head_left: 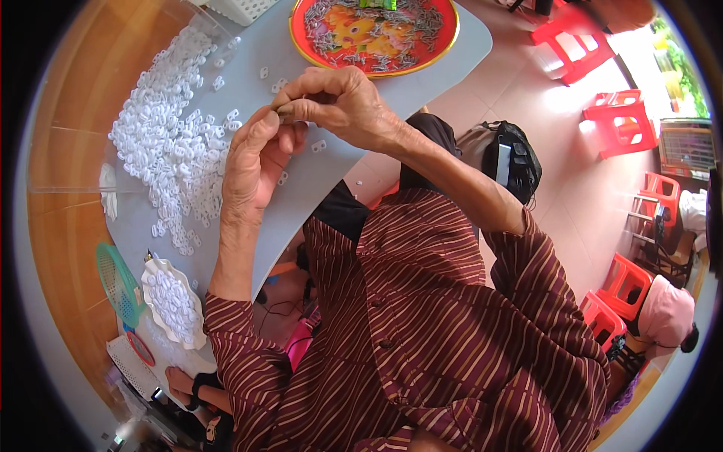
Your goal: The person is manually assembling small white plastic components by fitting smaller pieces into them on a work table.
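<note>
My left hand [252, 166] and my right hand [346, 109] meet above the table's edge, thumbs and fingertips pinched together. Whatever is between them is too small and too covered by the fingers to name. To the left of my hands spreads a big heap of small white plastic pieces with holes [169, 124]. A few loose white pieces [318, 146] lie close around my hands. Just beyond my right hand, a round red tray [300, 47] with a gold rim and a printed picture holds many thin grey metal pins or screws [399, 59].
The grey table [452, 71] has a rounded corner at the right. A white scalloped dish [197, 301] of white pieces and a green mesh basket [117, 282] stand at left. A black backpack [520, 162] and red stools [621, 124] are on the floor. Other people sit nearby.
</note>
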